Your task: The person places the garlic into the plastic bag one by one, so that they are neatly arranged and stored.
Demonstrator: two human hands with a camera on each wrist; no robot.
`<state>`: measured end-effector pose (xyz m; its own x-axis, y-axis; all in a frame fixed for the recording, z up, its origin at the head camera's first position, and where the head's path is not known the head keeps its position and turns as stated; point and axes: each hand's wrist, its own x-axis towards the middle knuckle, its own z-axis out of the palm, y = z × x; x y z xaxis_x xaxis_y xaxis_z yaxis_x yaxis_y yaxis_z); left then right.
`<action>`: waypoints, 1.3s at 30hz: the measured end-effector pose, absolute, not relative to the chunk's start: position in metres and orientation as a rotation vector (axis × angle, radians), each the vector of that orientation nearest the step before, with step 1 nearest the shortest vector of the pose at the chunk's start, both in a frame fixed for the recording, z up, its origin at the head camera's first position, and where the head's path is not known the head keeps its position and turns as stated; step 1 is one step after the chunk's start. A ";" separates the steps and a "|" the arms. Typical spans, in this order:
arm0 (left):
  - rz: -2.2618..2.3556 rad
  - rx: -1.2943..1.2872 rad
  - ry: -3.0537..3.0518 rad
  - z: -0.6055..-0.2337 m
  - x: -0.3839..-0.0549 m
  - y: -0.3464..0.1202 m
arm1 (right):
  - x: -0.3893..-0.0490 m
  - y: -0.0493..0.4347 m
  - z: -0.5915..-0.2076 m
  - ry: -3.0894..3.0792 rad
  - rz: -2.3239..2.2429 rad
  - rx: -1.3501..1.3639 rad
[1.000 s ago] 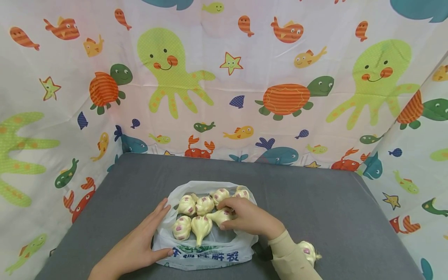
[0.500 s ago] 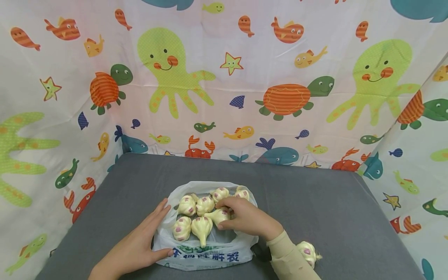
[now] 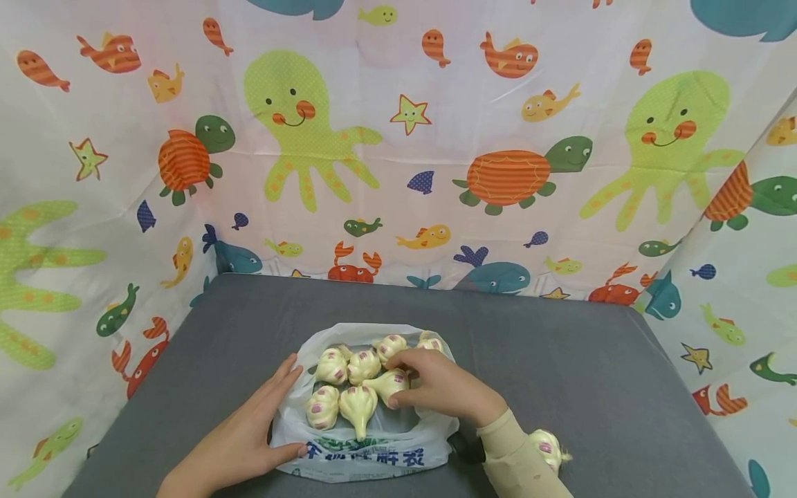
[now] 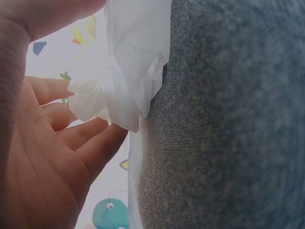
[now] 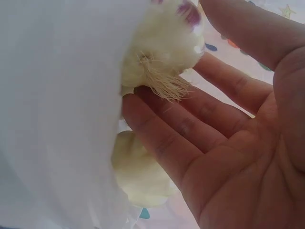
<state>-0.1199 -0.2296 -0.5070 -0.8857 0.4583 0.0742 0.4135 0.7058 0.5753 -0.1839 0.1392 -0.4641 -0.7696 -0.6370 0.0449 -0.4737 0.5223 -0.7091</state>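
A white plastic bag [image 3: 367, 469] with blue and green print lies wide open on the grey surface, several garlic bulbs inside. My right hand [image 3: 445, 387] reaches in over its right side and pinches one garlic bulb [image 3: 387, 385] between thumb and fingers, the stem pointing left. Its tuft of roots and purple patches show in the right wrist view, where a second bulb [image 5: 140, 171] sits below. My left hand [image 3: 245, 429], fingers extended, rests against the bag's left side. In the left wrist view, the fingertips touch the crumpled plastic [image 4: 133, 90].
Outside the bag, another garlic bulb [image 3: 546, 448] lies to the right, partly behind the right sleeve [image 3: 519, 456]. A dark object [image 3: 468, 446] shows between bag and sleeve. A curtain [image 3: 398, 159] printed with sea animals stands around the grey table [image 3: 591, 373].
The bulb in my right hand and the stemmed bulb at the front shifted slightly early on. Both hands otherwise keep their places.
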 end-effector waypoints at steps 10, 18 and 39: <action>0.933 0.723 2.834 -0.508 -0.118 -0.232 | -0.185 0.138 -0.459 2.551 -1.072 -0.941; 0.936 0.714 2.826 -0.509 -0.119 -0.229 | -0.181 0.151 -0.448 2.528 -1.165 -0.839; 0.963 0.707 2.788 -0.508 -0.121 -0.228 | -0.171 0.182 -0.430 2.595 -1.085 -0.810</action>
